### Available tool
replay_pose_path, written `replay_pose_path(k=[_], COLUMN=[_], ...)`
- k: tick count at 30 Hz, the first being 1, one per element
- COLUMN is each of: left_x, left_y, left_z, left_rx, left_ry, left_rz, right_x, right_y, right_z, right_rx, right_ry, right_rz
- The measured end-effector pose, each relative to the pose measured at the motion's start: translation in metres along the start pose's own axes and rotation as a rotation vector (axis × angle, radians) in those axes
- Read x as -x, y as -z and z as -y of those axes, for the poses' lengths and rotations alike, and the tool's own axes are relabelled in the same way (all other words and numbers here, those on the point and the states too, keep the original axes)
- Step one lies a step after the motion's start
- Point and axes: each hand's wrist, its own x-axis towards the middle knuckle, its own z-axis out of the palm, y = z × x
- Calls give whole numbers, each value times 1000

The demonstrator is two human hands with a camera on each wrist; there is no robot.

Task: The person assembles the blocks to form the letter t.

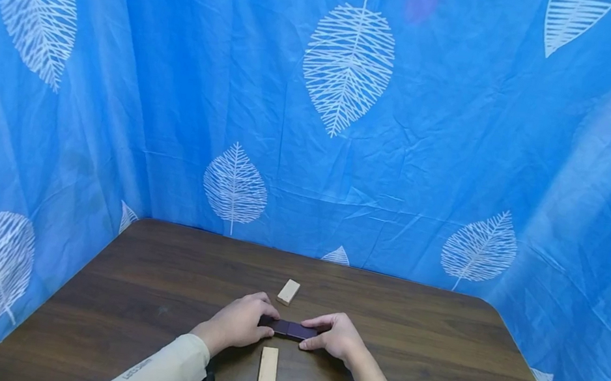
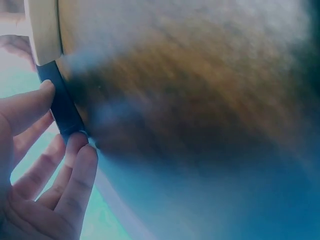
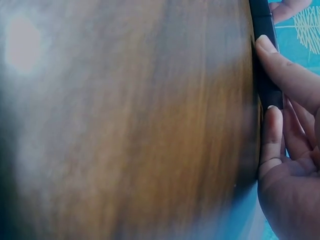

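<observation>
Two dark wooden blocks lie flat and end to end on the table, a thin seam between them in the head view. My left hand (image 1: pixel 244 320) pinches the left dark block (image 1: pixel 280 327) between thumb and fingers. At the other end, the right dark block (image 1: pixel 301 332) is gripped by my right hand (image 1: pixel 338 337). The left wrist view shows the thumb along one side of the left dark block (image 2: pixel 64 102), fingertips at its end. In the right wrist view, thumb and fingers likewise hold the right dark block (image 3: pixel 267 75).
A pale wooden block (image 1: pixel 267 377) lies lengthwise between my forearms, nearer to me than the dark ones. Beyond them lies a second, shorter-looking pale block (image 1: pixel 287 292), slightly angled. The brown table (image 1: pixel 182 264) is bordered by a blue leaf-print curtain (image 1: pixel 415 167).
</observation>
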Motion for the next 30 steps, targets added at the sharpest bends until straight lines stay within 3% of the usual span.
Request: replay_pose_path(k=[10,15,19,30], left_x=[6,20,35,53], left_y=[4,6,6,8], left_z=[1,6,2,-15], left_rx=[0,21,58,57], left_ry=[-11,38,54,-15], left_rz=[-16,-61,-105,8], right_x=[1,-2,-3,1], right_y=[0,-6,-7,1], right_z=[-5,-5,-1,-2], right_rx=[-3,-1,12,22], right_ry=[3,20,12,-9], right_rz=[-7,11,11,-12])
